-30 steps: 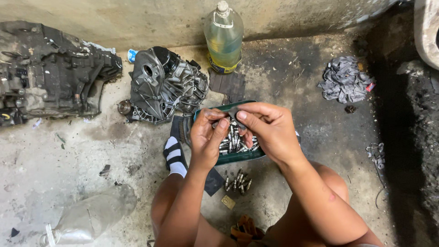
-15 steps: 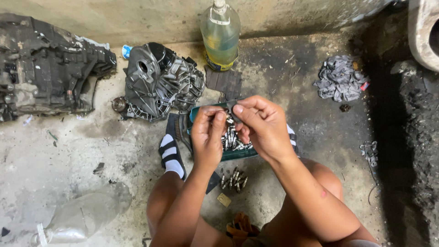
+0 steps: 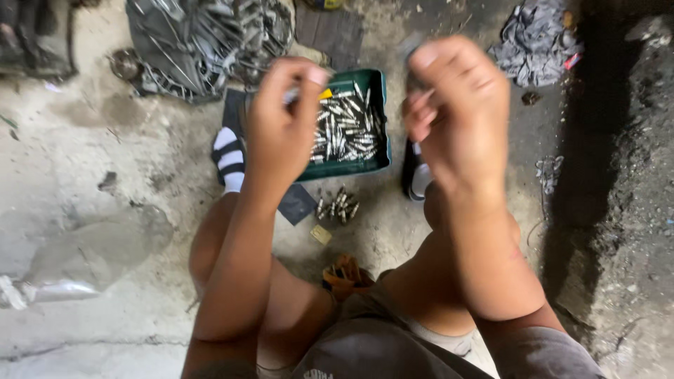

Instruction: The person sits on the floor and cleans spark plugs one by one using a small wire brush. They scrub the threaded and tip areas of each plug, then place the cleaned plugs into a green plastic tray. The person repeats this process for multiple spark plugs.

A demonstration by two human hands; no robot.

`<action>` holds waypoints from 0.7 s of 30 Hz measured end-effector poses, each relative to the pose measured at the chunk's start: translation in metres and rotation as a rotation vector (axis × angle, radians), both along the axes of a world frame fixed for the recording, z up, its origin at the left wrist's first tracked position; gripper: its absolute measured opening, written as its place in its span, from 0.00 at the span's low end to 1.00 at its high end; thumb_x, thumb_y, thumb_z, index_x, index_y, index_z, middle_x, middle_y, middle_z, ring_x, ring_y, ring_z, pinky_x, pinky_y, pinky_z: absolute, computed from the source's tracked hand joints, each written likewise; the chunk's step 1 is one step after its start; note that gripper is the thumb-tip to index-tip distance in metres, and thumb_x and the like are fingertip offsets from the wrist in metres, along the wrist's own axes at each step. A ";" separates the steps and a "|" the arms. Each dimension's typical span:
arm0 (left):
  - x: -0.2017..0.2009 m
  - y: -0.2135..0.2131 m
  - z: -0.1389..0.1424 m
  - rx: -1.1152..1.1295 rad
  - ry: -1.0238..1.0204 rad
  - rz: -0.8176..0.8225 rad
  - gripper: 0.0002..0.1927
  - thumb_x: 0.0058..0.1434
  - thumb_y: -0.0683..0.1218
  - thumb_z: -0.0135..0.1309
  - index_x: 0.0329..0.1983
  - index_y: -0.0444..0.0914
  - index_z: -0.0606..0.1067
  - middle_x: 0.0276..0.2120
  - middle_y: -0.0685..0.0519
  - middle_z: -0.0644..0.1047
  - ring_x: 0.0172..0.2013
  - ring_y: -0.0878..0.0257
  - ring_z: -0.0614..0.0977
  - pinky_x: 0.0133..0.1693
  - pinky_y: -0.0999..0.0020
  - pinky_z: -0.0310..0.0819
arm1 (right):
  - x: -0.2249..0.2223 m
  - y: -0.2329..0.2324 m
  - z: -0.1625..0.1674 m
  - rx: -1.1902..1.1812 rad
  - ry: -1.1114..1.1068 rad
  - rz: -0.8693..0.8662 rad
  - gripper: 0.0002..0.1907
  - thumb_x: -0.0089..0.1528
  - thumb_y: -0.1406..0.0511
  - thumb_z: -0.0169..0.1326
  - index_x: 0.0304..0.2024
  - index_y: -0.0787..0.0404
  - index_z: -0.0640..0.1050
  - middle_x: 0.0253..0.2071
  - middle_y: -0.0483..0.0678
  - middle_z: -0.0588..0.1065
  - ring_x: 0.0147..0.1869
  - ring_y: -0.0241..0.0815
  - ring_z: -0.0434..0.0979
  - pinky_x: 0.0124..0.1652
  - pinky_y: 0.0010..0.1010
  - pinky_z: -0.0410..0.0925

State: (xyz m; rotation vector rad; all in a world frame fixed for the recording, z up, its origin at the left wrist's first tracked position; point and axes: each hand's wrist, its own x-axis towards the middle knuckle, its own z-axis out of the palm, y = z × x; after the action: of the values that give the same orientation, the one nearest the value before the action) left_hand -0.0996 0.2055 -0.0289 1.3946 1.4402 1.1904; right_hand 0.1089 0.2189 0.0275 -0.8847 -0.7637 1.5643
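Observation:
My left hand hovers over the left end of a green tray filled with several small metal bolts. Its fingertips pinch a small pale metal part, blurred by motion. My right hand is raised just right of the tray with its fingers curled. Blur hides whether anything is in it. The two hands are apart, with the tray showing between them. A small heap of loose bolts lies on the concrete floor just in front of the tray.
A dark engine casing lies beyond the tray, and a grey rag lies at the far right. A clear plastic bottle lies on the floor at the left. My striped sandal is beside the tray. Dark soil borders the right side.
My hands were together over the tray and have now drawn apart, left and right. The camera has dropped closer, so the upright bottle at the back is out of view.

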 end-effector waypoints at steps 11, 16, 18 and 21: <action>0.009 -0.019 -0.053 -0.241 0.965 -0.591 0.03 0.52 0.35 0.56 0.26 0.32 0.79 0.31 0.36 0.80 0.36 0.41 0.83 0.39 0.49 0.78 | 0.046 -0.006 0.005 0.093 -0.042 -0.009 0.13 0.78 0.72 0.50 0.37 0.67 0.75 0.25 0.51 0.70 0.23 0.36 0.64 0.27 0.27 0.55; 0.012 -0.016 -0.062 -0.060 0.965 -0.460 0.03 0.49 0.32 0.56 0.26 0.30 0.80 0.35 0.34 0.80 0.37 0.42 0.83 0.36 0.52 0.80 | 0.048 -0.007 0.007 0.077 -0.055 -0.001 0.14 0.80 0.75 0.49 0.37 0.69 0.73 0.27 0.54 0.69 0.26 0.41 0.65 0.29 0.30 0.53; 0.013 -0.013 -0.062 -0.012 1.009 -0.446 0.05 0.46 0.32 0.56 0.25 0.30 0.80 0.36 0.33 0.79 0.38 0.43 0.83 0.36 0.55 0.80 | 0.048 -0.008 0.007 0.077 -0.065 -0.007 0.14 0.80 0.74 0.49 0.38 0.70 0.74 0.27 0.55 0.69 0.26 0.41 0.65 0.29 0.30 0.54; 0.013 -0.012 -0.060 0.019 0.997 -0.448 0.04 0.46 0.32 0.56 0.25 0.30 0.80 0.35 0.36 0.80 0.39 0.43 0.83 0.38 0.55 0.80 | 0.048 -0.009 0.006 0.125 -0.090 0.018 0.15 0.81 0.73 0.49 0.37 0.70 0.74 0.27 0.55 0.69 0.25 0.41 0.66 0.29 0.30 0.55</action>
State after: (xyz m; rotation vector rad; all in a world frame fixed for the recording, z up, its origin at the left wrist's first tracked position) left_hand -0.0870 0.1940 -0.0885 2.3296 1.5705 0.1753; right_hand 0.1574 0.2100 0.0338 -0.8627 -0.9259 1.4830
